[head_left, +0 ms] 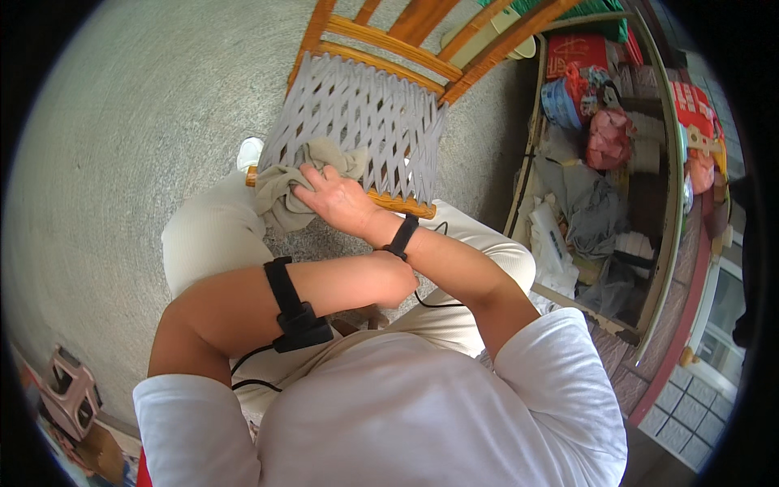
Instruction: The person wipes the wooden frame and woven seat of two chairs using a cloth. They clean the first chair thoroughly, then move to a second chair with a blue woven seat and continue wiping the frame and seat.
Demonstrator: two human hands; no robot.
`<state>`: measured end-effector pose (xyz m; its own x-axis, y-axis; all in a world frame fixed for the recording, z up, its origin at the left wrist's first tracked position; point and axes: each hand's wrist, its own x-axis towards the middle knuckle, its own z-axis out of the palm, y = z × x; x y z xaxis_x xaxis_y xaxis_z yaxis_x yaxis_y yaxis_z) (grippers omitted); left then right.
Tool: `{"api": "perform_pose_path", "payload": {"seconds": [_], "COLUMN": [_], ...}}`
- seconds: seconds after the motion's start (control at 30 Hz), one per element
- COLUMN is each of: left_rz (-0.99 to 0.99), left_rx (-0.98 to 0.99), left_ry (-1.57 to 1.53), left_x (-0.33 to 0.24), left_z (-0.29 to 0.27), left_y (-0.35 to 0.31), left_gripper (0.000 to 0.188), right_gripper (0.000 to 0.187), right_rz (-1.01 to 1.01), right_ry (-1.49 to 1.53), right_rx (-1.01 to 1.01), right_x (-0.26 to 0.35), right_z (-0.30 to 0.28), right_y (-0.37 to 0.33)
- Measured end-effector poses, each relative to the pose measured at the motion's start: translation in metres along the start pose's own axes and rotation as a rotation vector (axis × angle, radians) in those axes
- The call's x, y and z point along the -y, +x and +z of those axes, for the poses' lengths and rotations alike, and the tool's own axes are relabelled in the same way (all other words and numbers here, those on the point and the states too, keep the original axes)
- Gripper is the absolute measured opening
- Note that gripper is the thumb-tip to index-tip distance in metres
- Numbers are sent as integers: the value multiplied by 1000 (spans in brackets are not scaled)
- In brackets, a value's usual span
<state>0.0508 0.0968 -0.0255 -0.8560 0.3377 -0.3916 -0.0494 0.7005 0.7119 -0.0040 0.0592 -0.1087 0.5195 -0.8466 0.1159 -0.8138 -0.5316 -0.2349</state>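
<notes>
The right hand's (339,200) fingers are bent into a bunched grey-beige cloth (284,195), pressing it onto the wooden chair (369,93) with the grey woven-strap seat. The cloth lies over the chair's near left corner and droops past its front rail (398,203). The left hand (394,278) is below that rail, next to the right wrist; its fingers are turned from view, so I cannot tell whether they hold anything. Left of the chair is a white shoe (250,152); right of it, an open-topped case (676,219), seemingly full of bags.
</notes>
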Motion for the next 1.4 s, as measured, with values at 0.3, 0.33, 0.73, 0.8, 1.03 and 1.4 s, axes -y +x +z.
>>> {"api": "perform_pose_path", "payload": {"seconds": [0.3, 0.33, 0.73, 0.8, 1.03, 1.4], "left_rz": [-55, -52, -121, -133, -163, -159], "left_rx": [-127, -116, -191, -196, -307, -246], "left_ry": [45, 52, 235, 211, 260, 242], "left_x": [5, 5, 8, 8, 13, 13], "left_z": [-10, -10, -16, -18, -19, -24], "left_y": [2, 3, 21, 22, 19, 24], "left_gripper": [37, 36, 30, 30, 29, 33], "right_gripper": [30, 30, 52, 55, 57, 55], "right_rz": [275, 309, 590, 563, 737, 907], "right_ry": [-169, -184, -381, -411, -363, -54], "right_rx": [530, 552, -524, -711, -538, -158], "right_x": [-69, -77, -210, -237, -246, -218], "right_z": [-81, -89, -235, -238, -123, -105], "right_y": [-158, -167, -62, -26, -21, -58]}}
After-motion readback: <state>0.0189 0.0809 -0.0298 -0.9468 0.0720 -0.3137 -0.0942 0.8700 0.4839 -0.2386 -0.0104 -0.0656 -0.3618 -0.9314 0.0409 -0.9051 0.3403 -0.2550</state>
